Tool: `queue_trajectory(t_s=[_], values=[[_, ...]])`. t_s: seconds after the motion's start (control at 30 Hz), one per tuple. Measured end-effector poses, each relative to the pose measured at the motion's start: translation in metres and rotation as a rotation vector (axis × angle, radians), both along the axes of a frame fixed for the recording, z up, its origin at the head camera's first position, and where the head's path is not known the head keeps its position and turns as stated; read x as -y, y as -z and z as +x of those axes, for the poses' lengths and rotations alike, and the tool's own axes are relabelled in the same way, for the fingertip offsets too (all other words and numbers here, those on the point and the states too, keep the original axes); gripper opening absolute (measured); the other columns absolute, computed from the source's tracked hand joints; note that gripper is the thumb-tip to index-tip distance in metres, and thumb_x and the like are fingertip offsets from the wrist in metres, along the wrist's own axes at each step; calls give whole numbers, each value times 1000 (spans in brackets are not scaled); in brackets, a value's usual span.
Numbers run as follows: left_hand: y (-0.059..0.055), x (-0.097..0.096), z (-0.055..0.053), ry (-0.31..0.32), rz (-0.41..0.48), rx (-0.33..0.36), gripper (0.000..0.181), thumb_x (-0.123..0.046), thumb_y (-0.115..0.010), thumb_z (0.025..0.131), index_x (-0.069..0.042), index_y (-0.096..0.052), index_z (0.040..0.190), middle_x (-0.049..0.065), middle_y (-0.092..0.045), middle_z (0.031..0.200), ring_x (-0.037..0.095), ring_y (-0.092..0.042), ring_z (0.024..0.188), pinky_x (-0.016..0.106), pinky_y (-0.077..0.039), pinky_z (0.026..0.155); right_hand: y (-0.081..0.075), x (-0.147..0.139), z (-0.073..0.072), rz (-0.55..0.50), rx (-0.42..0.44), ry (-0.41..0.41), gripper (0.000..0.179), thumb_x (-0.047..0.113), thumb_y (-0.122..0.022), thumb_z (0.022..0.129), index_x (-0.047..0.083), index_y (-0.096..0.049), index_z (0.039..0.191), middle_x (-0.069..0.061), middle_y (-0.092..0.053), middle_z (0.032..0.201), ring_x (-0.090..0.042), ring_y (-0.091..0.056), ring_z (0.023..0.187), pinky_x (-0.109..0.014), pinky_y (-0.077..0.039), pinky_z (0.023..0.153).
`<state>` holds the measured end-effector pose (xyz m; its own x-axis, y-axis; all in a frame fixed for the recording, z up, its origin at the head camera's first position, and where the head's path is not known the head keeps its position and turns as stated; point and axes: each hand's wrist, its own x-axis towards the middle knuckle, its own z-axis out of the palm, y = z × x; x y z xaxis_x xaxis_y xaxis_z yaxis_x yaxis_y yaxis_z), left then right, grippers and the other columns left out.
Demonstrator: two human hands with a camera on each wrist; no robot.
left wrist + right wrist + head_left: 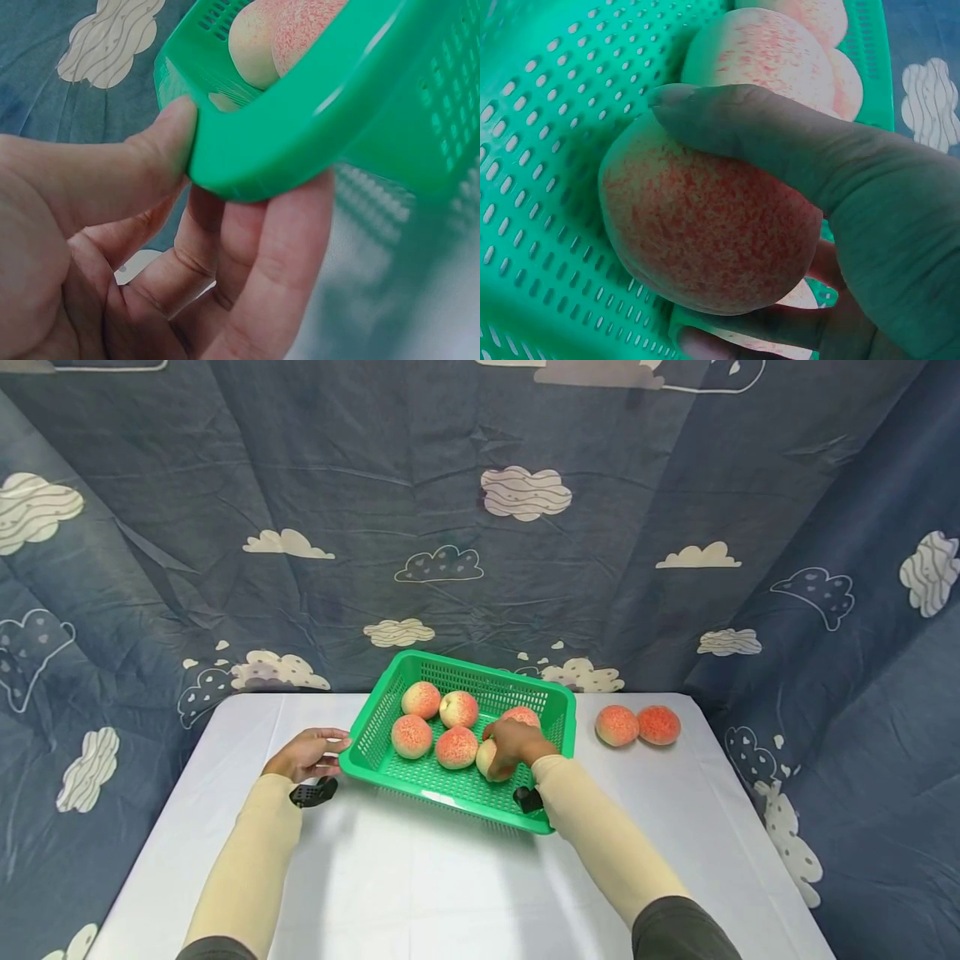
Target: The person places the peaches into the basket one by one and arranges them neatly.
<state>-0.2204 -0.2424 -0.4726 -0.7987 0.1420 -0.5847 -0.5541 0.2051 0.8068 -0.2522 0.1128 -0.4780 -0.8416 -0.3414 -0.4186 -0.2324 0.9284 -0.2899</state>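
A green plastic basket with slotted walls stands on the table, turned slightly. Several peaches lie inside it, among them one peach at the left and another peach near the middle. My left hand pinches the basket's left front corner; in the left wrist view the thumb lies on top of the green rim and fingers are beneath. Inside the basket, my right hand grips a peach, thumb over its top and fingers around its far side. Part of that peach is hidden by the hand.
Two more peaches, one peach and a redder peach, lie side by side on the white table right of the basket. A dark blue cloth with cloud prints hangs behind the table and along its sides.
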Motion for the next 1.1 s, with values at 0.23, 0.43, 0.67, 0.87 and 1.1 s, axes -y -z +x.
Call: queue_trajectory(t_s=[0.23,0.43,0.67,0.87,1.1], values=[[1,0,0,-2,3,2,44,-12,-56,99,4,-42,137,-1,-61,74,9,-60,66,22,-56,61,0,3,4,70,-66,-34,69,30,-86,65,18,-62,128,3,-66,105,-16,-58,86,-44,-49,78],[0,-1,1,-7,-1,6,44,-12,-56,98,4,-42,138,-1,-61,74,9,-60,65,21,-56,60,0,2,4,78,-72,-38,70,34,-87,66,18,-61,129,2,-66,111,-18,-59,92,-47,-50,81],[-1,-1,1,-3,0,0,44,-11,-56,98,4,-42,138,-1,-61,73,9,-59,65,22,-56,61,-6,-6,4,1,-47,-11,67,28,-85,66,16,-62,127,-2,-64,110,-20,-58,102,-42,-50,84],[-2,-2,1,-2,4,9,44,-12,-56,99,4,-42,138,-1,-61,75,9,-60,66,22,-56,62,-11,-13,7,-66,-61,-31,62,27,-83,66,12,-63,123,-6,-63,109,-22,-56,101,-38,-52,78],[-3,-1,2,0,-8,4,44,-12,-56,98,4,-43,137,-1,-60,75,9,-59,67,22,-56,62,-7,-24,4,-216,-81,-47,61,20,-86,66,7,-65,122,-14,-63,116,-28,-57,106,-41,-52,85]])
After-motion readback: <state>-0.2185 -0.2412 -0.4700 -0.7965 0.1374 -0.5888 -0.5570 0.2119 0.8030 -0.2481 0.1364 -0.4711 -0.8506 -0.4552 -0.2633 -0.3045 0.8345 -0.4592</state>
